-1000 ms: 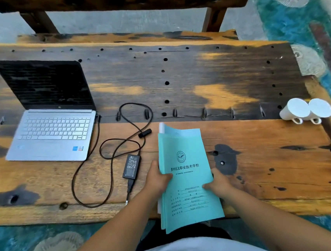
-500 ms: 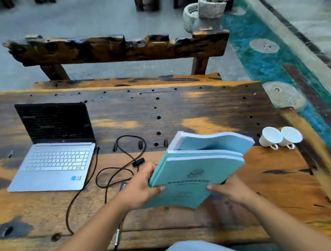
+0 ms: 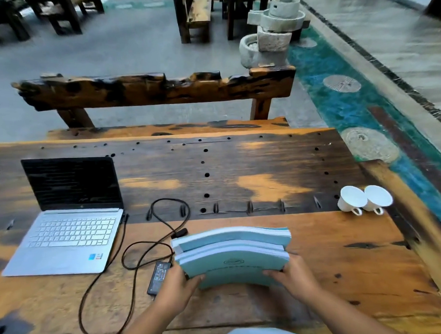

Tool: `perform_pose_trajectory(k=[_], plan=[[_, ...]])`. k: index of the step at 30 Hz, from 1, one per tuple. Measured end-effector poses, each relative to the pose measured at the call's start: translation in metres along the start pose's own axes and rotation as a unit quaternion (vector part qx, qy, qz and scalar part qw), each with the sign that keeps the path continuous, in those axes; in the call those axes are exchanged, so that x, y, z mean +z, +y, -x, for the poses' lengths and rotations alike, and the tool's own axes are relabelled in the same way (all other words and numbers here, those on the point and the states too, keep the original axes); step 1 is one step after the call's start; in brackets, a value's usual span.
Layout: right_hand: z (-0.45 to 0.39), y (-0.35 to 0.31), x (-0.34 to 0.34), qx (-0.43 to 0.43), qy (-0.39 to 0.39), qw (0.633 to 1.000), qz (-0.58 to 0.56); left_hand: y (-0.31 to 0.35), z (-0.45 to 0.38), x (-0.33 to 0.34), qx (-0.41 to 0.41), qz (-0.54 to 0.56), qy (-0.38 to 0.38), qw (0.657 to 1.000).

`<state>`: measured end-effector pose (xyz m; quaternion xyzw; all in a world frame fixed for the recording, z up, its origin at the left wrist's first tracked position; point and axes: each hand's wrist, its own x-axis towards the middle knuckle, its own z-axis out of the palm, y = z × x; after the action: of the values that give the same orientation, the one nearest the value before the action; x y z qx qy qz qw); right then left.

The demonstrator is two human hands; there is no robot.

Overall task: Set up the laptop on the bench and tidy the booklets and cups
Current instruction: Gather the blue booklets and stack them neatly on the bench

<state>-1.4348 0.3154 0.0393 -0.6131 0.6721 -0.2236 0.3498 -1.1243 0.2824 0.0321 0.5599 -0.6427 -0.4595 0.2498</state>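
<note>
A stack of teal booklets (image 3: 232, 258) stands on edge on the wooden bench top (image 3: 253, 180), spines turned sideways, covers bowed. My left hand (image 3: 178, 284) grips its left end and my right hand (image 3: 291, 274) grips its right end. An open silver laptop (image 3: 64, 238) with a dark screen sits at the left. Its black cable and power brick (image 3: 158, 273) lie between the laptop and the booklets. Two white cups (image 3: 364, 200) lie on their sides at the right, touching each other.
A rough wooden backrest (image 3: 154, 88) runs behind the bench top. Beyond it are a grey floor, dark wooden furniture (image 3: 196, 12) and a stone mill (image 3: 271, 34). A teal painted strip (image 3: 351, 103) runs along the right side.
The booklets went from lying lengthwise in my hands to turned sideways and stood on edge on the bench. My head tilted up, so more of the room shows.
</note>
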Motion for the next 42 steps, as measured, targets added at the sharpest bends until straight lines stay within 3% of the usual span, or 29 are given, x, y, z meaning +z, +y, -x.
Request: perform_pose_trajectory(k=[5, 11, 17, 23, 27, 34, 37, 42], plan=[[0.008, 0.007, 0.000, 0.006, 0.033, 0.998, -0.062, -0.005, 0.007, 0.014, 0.012, -0.015, -0.002, 1.000], [0.004, 0.007, 0.004, 0.006, 0.004, 0.997, -0.083, -0.008, 0.014, 0.020, 0.025, -0.024, -0.049, 0.998], [0.005, 0.024, 0.022, 0.060, 0.014, 0.986, -0.153, -0.015, 0.008, 0.025, -0.023, -0.053, -0.056, 0.997], [-0.009, 0.033, 0.022, 0.112, -0.030, 0.982, -0.148, -0.005, -0.006, 0.011, -0.014, -0.113, -0.072, 0.991], [-0.030, 0.018, 0.010, 0.080, -0.046, 0.985, -0.146, 0.011, -0.026, -0.008, -0.048, -0.148, -0.111, 0.981], [-0.067, -0.002, 0.006, 0.098, -0.045, 0.983, -0.147, 0.038, -0.071, -0.014, -0.131, -0.067, -0.071, 0.987], [-0.087, -0.009, 0.012, 0.132, -0.051, 0.979, -0.147, 0.031, -0.091, -0.014, -0.168, -0.047, -0.119, 0.977], [-0.111, -0.005, 0.030, 0.193, -0.124, 0.961, -0.155, 0.000, -0.115, -0.013, -0.245, -0.079, -0.189, 0.948]])
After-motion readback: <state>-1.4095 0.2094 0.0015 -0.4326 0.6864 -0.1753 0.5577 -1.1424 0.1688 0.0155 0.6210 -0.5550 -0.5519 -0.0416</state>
